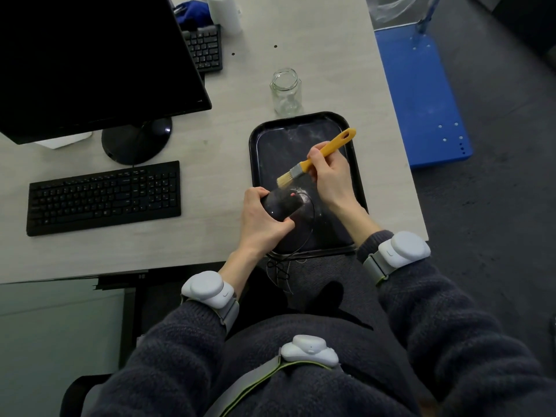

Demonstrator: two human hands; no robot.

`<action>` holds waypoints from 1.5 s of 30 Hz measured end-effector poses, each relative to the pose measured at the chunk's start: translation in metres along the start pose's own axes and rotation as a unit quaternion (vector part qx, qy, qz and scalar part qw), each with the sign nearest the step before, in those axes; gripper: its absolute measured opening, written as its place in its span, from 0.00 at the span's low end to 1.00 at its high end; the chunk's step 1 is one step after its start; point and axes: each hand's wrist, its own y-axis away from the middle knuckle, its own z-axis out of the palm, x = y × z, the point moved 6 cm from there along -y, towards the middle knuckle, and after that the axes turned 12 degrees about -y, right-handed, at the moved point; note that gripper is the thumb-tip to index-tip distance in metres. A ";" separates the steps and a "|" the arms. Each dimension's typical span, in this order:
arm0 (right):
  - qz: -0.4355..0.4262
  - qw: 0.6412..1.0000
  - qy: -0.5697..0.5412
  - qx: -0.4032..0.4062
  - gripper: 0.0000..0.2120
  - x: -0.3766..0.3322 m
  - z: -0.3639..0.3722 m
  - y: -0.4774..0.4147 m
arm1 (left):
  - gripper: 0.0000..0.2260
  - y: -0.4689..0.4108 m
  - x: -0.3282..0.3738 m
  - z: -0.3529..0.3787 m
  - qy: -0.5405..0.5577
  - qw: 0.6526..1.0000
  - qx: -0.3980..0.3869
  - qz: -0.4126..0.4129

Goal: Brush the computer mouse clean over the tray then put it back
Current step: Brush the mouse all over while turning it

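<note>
Dust is the risk: the left hand (264,219), fingers wrapped round the mouse (281,204), holds it over the tray's (359,176) near-left edge (barely inside), so the right hand's (329,173) clasped brush (313,162) could flick powder onto the surface (228,139).

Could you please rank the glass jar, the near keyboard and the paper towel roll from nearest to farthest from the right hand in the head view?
From the right hand:
1. Glass jar, just beyond the tray's far edge.
2. Near keyboard, off to the left.
3. Paper towel roll, at the desk's far edge.
</note>
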 end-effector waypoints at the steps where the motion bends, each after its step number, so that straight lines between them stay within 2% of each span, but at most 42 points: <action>1: 0.004 0.999 -0.028 -0.023 0.07 -0.002 0.005 0.001 | 0.27 -0.001 0.000 0.000 0.003 1.000 0.001 -0.004; 4: 0.018 0.999 -0.014 -0.046 0.08 0.001 0.009 0.003 | 0.27 -0.002 0.001 -0.002 0.021 1.000 0.010 -0.021; 9: 0.010 0.995 0.096 0.039 0.07 0.006 -0.019 0.000 | 0.27 0.000 -0.002 -0.006 0.024 0.999 0.014 -0.037; 11: 0.000 0.997 0.059 0.040 0.07 0.002 -0.019 0.000 | 0.27 0.000 -0.002 -0.007 0.022 0.999 0.013 -0.040; 15: 0.011 0.999 -0.038 -0.016 0.09 0.003 -0.005 0.003 | 0.27 -0.001 -0.002 -0.007 0.018 0.999 0.018 -0.048; 21: 0.022 0.996 0.072 0.050 0.07 0.022 -0.026 0.005 | 0.26 0.000 -0.007 -0.011 0.027 0.997 0.024 -0.073; 27: 0.004 0.999 -0.034 0.034 0.09 0.014 -0.017 0.010 | 0.26 -0.003 -0.004 -0.012 0.028 0.997 0.033 -0.071; 33: 0.019 0.996 0.058 0.066 0.07 0.024 -0.030 0.009 | 0.25 0.001 -0.009 -0.016 0.034 0.996 0.031 -0.078; 39: -0.014 0.998 0.015 0.058 0.07 0.008 -0.018 0.009 | 0.25 0.003 -0.010 -0.011 -0.022 0.999 0.016 -0.028; 45: 0.006 0.999 -0.003 0.044 0.08 0.007 -0.015 0.006 | 0.29 0.005 -0.008 -0.009 -0.110 0.993 -0.001 0.052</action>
